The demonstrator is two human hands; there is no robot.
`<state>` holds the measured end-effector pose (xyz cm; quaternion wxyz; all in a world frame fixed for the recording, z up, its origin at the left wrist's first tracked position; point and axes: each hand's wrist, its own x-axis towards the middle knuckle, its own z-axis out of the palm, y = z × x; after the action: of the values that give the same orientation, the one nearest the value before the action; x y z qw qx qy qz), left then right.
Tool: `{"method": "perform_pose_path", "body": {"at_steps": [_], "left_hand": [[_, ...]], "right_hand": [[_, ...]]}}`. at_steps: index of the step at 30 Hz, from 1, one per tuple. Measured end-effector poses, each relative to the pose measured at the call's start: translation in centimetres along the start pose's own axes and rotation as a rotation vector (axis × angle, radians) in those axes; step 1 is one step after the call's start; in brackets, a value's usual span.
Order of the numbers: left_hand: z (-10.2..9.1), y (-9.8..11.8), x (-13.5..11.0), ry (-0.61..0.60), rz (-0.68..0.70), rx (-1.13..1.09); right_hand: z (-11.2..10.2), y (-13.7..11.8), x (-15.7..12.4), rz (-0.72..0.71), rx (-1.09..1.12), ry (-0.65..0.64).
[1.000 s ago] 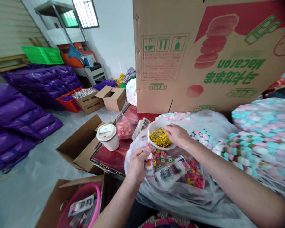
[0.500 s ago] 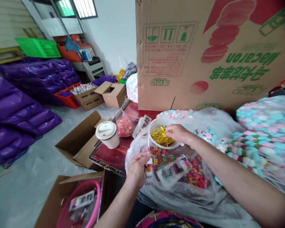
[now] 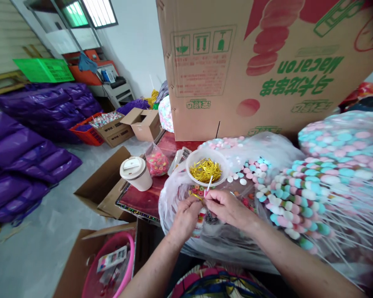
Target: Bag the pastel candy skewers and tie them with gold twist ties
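My left hand (image 3: 186, 217) is closed round a small clear packet of candy on a white stick (image 3: 201, 215), held upright over a big clear bag of ring candies (image 3: 174, 194). My right hand (image 3: 226, 207) has its fingers pinched at the packet's neck next to the stick, with a gold twist tie (image 3: 197, 196) at the fingertips. Just beyond the hands sits a white bowl (image 3: 224, 162) full of gold twist ties (image 3: 205, 169).
A lidded paper cup (image 3: 135, 173) and a small candy bag (image 3: 157, 161) stand on the red table (image 3: 143, 200). Bundled pastel candy skewers (image 3: 313, 182) lie to the right, a large Macaron carton (image 3: 267, 66) behind. A pink basket (image 3: 112, 269) sits in a floor box.
My right hand has left the bowl of ties and come down to the packet in my left hand, carrying a gold tie. The view has shifted slightly.
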<state>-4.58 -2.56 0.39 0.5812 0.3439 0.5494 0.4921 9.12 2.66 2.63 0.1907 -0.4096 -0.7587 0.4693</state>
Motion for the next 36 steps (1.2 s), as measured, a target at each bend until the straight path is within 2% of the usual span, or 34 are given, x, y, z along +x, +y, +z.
{"method": "perform_pose_path", "body": {"at_steps": [3, 6, 9, 12, 14, 16, 18, 21, 23, 24, 26, 28, 30, 33, 34, 36], "left_hand": [[-0.1, 0.2, -0.9, -0.082, 0.105, 0.087], [0.1, 0.0, -1.4, -0.083, 0.132, 0.061], [0.6, -0.4, -1.6, -0.034, 0.036, -0.066], [1.2, -0.4, -1.7, -0.003, -0.064, -0.185], [1.4, -0.3, -1.8, 0.012, -0.125, -0.262], [1.4, -0.1, -1.9, -0.001, -0.201, -0.335], [1.2, 0.1, -2.0, -0.096, -0.282, -0.372], [0.8, 0.1, -1.9, -0.366, -0.405, -0.39], [0.7, 0.0, -1.8, -0.487, -0.451, -0.425], [0.8, -0.1, -1.7, -0.49, -0.449, -0.448], [1.1, -0.3, -1.7, -0.399, -0.407, -0.488], [1.7, -0.4, -1.7, -0.26, -0.34, -0.492], [2.4, -0.6, -1.9, -0.14, -0.25, -0.445], [3.3, -0.4, -2.4, 0.038, -0.032, -0.295], [3.4, 0.0, -2.6, 0.077, -0.009, -0.254], [3.0, 1.6, -3.0, 0.035, -0.108, -0.231]], "right_hand": [[-0.1, -0.2, -0.9, 0.009, -0.026, 0.089], [0.2, -0.3, -1.8, 0.011, -0.056, 0.17], [0.7, -0.1, -2.5, 0.015, -0.051, 0.218], [0.9, 0.4, -3.1, 0.058, 0.078, 0.24], [0.9, 0.7, -3.7, 0.112, 0.2, 0.198], [0.6, 0.7, -4.3, 0.095, 0.239, 0.143], [0.1, 0.5, -4.9, -0.033, 0.203, 0.124], [-0.6, 0.3, -5.5, -0.233, 0.235, 0.044], [-0.6, 0.3, -5.6, -0.267, 0.312, -0.023], [-0.3, 0.5, -5.6, -0.253, 0.331, -0.003], [0.4, 0.8, -5.5, -0.202, 0.306, 0.132], [1.0, 1.1, -5.4, -0.185, 0.152, 0.308], [1.1, 1.2, -5.4, -0.269, -0.121, 0.406], [0.3, 0.5, -5.9, -0.405, -0.548, 0.471], [0.0, 0.1, -6.2, -0.416, -0.636, 0.501], [-0.1, -0.6, -6.7, -0.421, -0.724, 0.537]]}}
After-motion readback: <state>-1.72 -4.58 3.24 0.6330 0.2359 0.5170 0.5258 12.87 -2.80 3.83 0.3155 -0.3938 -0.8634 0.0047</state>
